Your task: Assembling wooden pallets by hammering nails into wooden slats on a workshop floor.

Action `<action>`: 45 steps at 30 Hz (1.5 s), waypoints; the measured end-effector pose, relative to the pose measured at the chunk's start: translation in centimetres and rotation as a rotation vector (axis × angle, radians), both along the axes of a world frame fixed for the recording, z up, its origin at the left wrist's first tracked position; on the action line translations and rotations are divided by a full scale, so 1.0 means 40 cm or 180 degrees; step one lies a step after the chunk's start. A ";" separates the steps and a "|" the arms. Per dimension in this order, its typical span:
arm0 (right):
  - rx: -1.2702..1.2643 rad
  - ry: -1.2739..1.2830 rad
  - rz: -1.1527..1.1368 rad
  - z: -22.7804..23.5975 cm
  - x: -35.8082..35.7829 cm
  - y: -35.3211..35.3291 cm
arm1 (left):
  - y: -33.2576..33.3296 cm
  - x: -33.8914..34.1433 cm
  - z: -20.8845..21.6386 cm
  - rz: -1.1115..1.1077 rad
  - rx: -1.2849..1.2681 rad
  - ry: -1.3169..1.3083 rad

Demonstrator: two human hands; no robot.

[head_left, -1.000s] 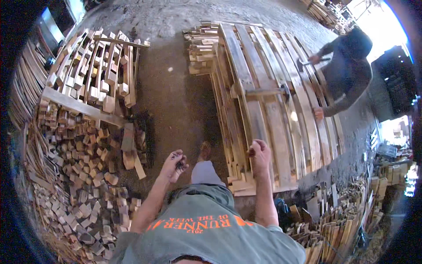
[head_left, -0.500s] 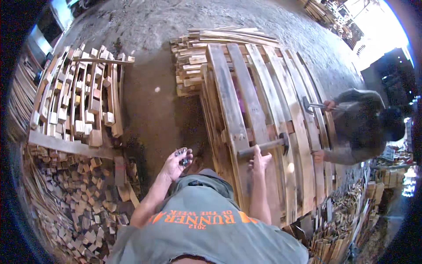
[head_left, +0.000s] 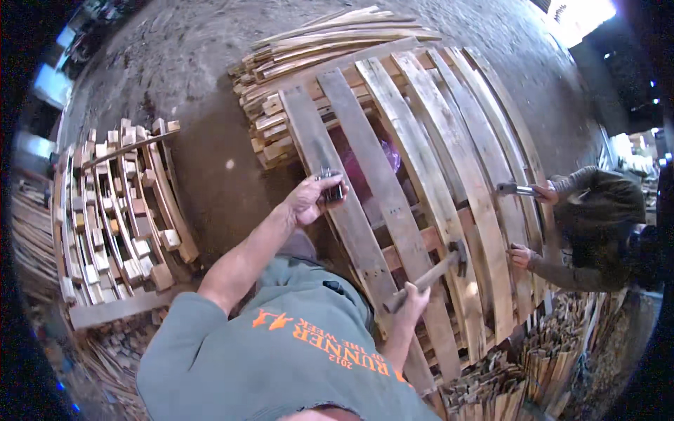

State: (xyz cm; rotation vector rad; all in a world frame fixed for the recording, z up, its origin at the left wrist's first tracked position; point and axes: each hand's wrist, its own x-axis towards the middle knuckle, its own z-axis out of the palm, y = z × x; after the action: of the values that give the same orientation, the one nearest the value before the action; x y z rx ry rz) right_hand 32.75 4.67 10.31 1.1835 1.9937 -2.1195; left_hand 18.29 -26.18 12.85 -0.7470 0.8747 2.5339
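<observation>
My left hand (head_left: 309, 200) is closed around a small bunch of dark metal nails (head_left: 335, 189), raised at the near-left edge of a wooden pallet (head_left: 414, 158). The individual nails are too small to make out well. My right hand (head_left: 415, 303) grips a hammer (head_left: 441, 271) by its handle, over the near slats; the dark head points away to the right. Gaps between the slats show the layers below and a pinkish plastic-like thing (head_left: 390, 158). Across the pallet, a person (head_left: 600, 231) holds another hammer (head_left: 516, 189) and rests the other hand on the slats.
Thin boards (head_left: 337, 42) lie stacked beyond the pallet. To the left stands another pallet-like frame (head_left: 126, 309) loaded with slats and wood blocks. Offcuts (head_left: 554, 358) heap up at the lower right. Dirt floor (head_left: 210, 168) runs between the stacks.
My view has turned and shifted. My left hand has moved forward and right, up to the pallet's edge, with the nails. The other person's hammer has lifted slightly off the slats.
</observation>
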 end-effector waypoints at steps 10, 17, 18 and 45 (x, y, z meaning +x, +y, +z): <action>-0.1178 0.0003 -0.0906 0.076 -0.112 -0.162 | -0.184 -0.478 -0.042 -0.0582 -0.0377 0.0171; -0.1115 -0.0235 -0.0139 0.125 -0.355 -0.388 | -0.228 -0.652 -0.079 -0.1207 -0.0698 0.0779; -0.1100 -0.0258 -0.0082 0.126 -0.388 -0.412 | -0.226 -0.667 -0.087 -0.1246 -0.0680 0.0780; -0.1134 -0.0326 0.0666 0.036 -0.489 -0.434 | -0.250 -0.700 -0.110 -0.0598 -0.0188 -0.0038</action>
State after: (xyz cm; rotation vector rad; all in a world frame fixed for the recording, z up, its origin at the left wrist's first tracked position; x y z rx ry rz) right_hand 13.18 -12.69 11.76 0.9569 1.5355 -2.1392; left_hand -9.70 -36.16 8.45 -0.6635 0.9718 2.3459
